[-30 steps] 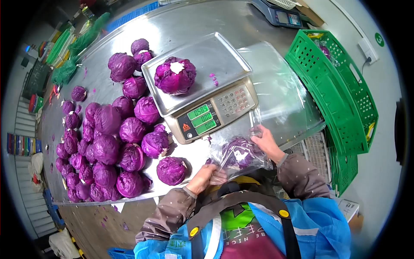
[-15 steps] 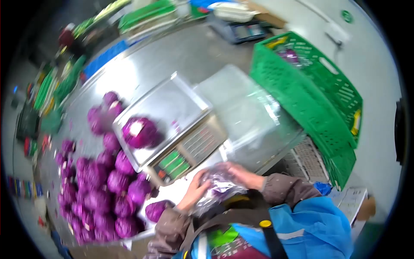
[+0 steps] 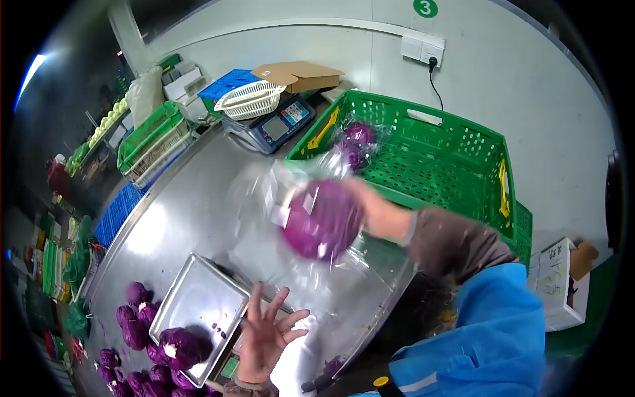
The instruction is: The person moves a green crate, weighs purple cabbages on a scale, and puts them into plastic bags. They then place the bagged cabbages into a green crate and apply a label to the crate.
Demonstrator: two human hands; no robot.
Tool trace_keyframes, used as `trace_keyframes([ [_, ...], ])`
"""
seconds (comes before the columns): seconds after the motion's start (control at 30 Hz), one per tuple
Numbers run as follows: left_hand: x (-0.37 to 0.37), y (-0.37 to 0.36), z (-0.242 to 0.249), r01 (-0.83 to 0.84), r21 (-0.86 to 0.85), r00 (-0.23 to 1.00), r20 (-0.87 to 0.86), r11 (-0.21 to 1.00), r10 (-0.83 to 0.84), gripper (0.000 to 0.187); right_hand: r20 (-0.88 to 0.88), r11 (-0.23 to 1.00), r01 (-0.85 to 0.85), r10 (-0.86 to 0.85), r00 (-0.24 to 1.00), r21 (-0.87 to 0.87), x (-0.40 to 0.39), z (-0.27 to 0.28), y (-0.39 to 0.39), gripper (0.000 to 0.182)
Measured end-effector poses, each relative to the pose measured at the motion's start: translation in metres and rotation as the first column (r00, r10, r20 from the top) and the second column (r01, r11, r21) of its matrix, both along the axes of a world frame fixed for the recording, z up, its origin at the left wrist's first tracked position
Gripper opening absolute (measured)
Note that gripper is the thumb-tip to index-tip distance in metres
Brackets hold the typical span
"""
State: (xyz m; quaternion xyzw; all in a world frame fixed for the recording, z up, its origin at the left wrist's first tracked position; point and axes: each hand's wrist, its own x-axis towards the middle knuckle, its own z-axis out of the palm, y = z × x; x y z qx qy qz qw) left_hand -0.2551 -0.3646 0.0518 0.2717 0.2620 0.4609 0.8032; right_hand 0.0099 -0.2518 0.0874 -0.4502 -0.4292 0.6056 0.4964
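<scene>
My right hand (image 3: 383, 212) grips a red cabbage (image 3: 322, 221) in a clear plastic bag, lifted above the steel table; both are blurred by motion. Lower down, my left hand (image 3: 266, 337) is open with fingers spread and nothing in it, beside the weighing scale's metal tray (image 3: 195, 288). On that tray's near corner rests another red cabbage (image 3: 182, 349). Clear plastic bags (image 3: 264, 255) lie on the table behind the held cabbage. Just beyond my right hand stands a green crate (image 3: 440, 122), with bagged red cabbages (image 3: 357, 140) in its left end.
Several loose red cabbages (image 3: 135, 331) are piled at the lower left. A second scale (image 3: 274, 126) stands at the back with a white basket (image 3: 251, 99) on it and cardboard (image 3: 301, 74) behind. Blue crates (image 3: 119, 213) line the table's left edge. A white box (image 3: 555, 284) stands at right.
My right hand has raised the bagged cabbage from near my body toward the green crate. My left hand has let go and spread its fingers. The view has turned toward the crate and wall.
</scene>
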Motion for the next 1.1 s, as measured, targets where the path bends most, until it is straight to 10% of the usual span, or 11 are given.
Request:
trace_keyframes([
  [0.03, 0.004, 0.005, -0.009, -0.015, 0.018, 0.991, -0.134, 1.0, 0.017, 0.075, -0.196, 0.956, 0.179, -0.227, 0.954, -0.233, 0.01, 0.013, 0.02, 0.037],
  [0.1, 0.002, 0.009, -0.037, -0.009, -0.148, 0.983, -0.185, 0.989, -0.019, 0.062, -0.314, 0.994, 0.1, -0.109, 0.943, -0.044, 0.062, -0.014, 0.078, 0.032],
  [0.37, -0.025, -0.037, -0.107, -0.247, -0.317, 0.849, -0.526, 0.916, 0.047, 0.031, 0.056, 0.901, 0.409, -0.405, 0.913, -0.145, 0.149, -0.174, 0.181, 0.037],
  [0.57, -0.044, -0.057, -0.098, -0.347, 0.02, 0.668, -0.697, 0.938, 0.262, 0.027, 0.088, 0.952, 0.023, 0.004, 0.996, -0.304, 0.148, -0.175, 0.165, 0.035],
  [0.7, -0.091, -0.064, -0.061, -0.446, 0.604, 0.014, -0.733, 0.661, 0.68, 0.02, 0.221, 0.909, -0.179, 0.276, 0.935, -0.376, 0.147, -0.141, 0.15, 0.034],
  [0.73, -0.111, -0.062, -0.049, -0.392, 0.728, -0.118, -0.646, 0.562, 0.754, 0.023, 0.369, 0.908, -0.191, 0.334, 0.867, -0.372, 0.147, -0.136, 0.158, 0.034],
  [0.8, -0.151, -0.058, -0.031, -0.309, 0.875, -0.304, -0.462, 0.373, 0.833, 0.034, 0.925, 0.943, -0.202, 0.191, -0.33, -0.266, 0.188, -0.147, 0.218, 0.039],
  [0.83, -0.166, -0.059, -0.023, -0.382, 0.844, -0.375, -0.514, 0.377, 0.771, 0.035, 0.883, 0.941, -0.313, -0.036, -0.469, -0.128, 0.171, -0.117, 0.207, 0.042],
  [0.97, -0.238, -0.052, -0.036, -0.658, 0.643, -0.19, -0.646, 0.392, 0.739, 0.041, 0.712, 0.61, -0.368, -0.604, 0.358, 0.702, 0.134, -0.088, 0.237, 0.028],
  [1.0, -0.251, -0.049, -0.043, -0.719, 0.57, -0.096, -0.647, 0.397, 0.756, 0.041, 0.854, 0.841, -0.327, -0.265, 0.448, 0.432, 0.074, -0.049, 0.198, 0.024],
  [1.1, -0.278, -0.039, -0.065, -0.795, 0.405, 0.118, -0.627, 0.452, 0.77, 0.043, 0.738, 0.847, -0.463, 0.133, 0.661, 0.262, -0.065, -0.024, 0.097, 0.021],
])
